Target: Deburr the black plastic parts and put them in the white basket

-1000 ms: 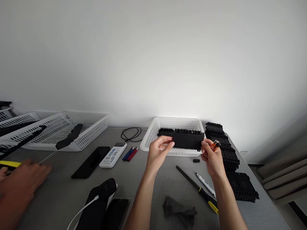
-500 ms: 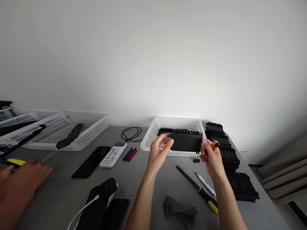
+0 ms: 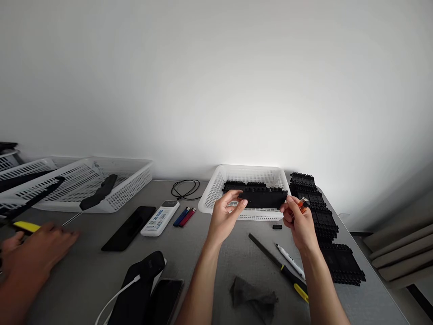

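Note:
My left hand point(image 3: 227, 213) grips the left end of a flat black plastic plate point(image 3: 265, 199) with a toothed edge, thumb in front. The other end is pinched by my right hand point(image 3: 297, 221), which also holds an orange lighter point(image 3: 303, 204) with a metal top. The plate is tilted, held in the air in front of a white basket point(image 3: 207, 198). Inside that basket lie more black toothed pieces point(image 3: 234, 186). Below my right hand are a small black block point(image 3: 277, 226), a white marker pen point(image 3: 290, 261) and a file point(image 3: 270, 250) with a black and yellow handle.
Black plates point(image 3: 324, 223) are stacked along the right table edge. A dark cloth point(image 3: 253, 298) lies in front. Leftward are two lighters point(image 3: 184, 217), a white power bank point(image 3: 160, 219), phones point(image 3: 128, 229) and more baskets point(image 3: 135, 180). Another person's hand point(image 3: 43, 248) is at far left.
The plate has tipped back, so its face looks narrower and its toothed edge shows more. Both my hands keep their grip. The other person's hand has shifted slightly.

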Available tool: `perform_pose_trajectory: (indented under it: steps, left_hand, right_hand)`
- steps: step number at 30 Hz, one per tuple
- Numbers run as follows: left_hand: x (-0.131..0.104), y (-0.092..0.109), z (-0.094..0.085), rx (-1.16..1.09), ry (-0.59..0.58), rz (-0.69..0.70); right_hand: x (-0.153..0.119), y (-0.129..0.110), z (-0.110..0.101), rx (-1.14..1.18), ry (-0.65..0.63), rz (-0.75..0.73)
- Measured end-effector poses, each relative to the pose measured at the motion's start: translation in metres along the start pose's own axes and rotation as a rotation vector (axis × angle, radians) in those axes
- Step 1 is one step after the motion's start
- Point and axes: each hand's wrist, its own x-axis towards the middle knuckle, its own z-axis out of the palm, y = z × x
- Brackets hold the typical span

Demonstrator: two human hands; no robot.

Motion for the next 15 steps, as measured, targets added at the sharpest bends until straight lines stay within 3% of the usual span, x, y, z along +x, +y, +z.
perform_pose_trajectory:
  steps: [6,10,12,15]
  left_hand:
    - [-0.001,-0.002,-0.004,0.028,-0.027,0.078]
    - [-0.002,-0.005,-0.012,-0.072,0.029,0.045]
    - [-0.001,-0.007,-0.015,-0.135,0.042,0.033]
    - [0.001,-0.009,-0.017,-0.168,0.058,0.007]
  right_hand:
    - [-0.006,-0.002,0.005,0.04,-0.02,0.008]
    - [-0.012,0.003,0.001,0.027,0.066,-0.059]
    - [-0.018,0.008,-0.004,-0.088,0.037,-0.095]
    - [-0.033,0.02,-0.012,-0.419,-0.133,-0.128]
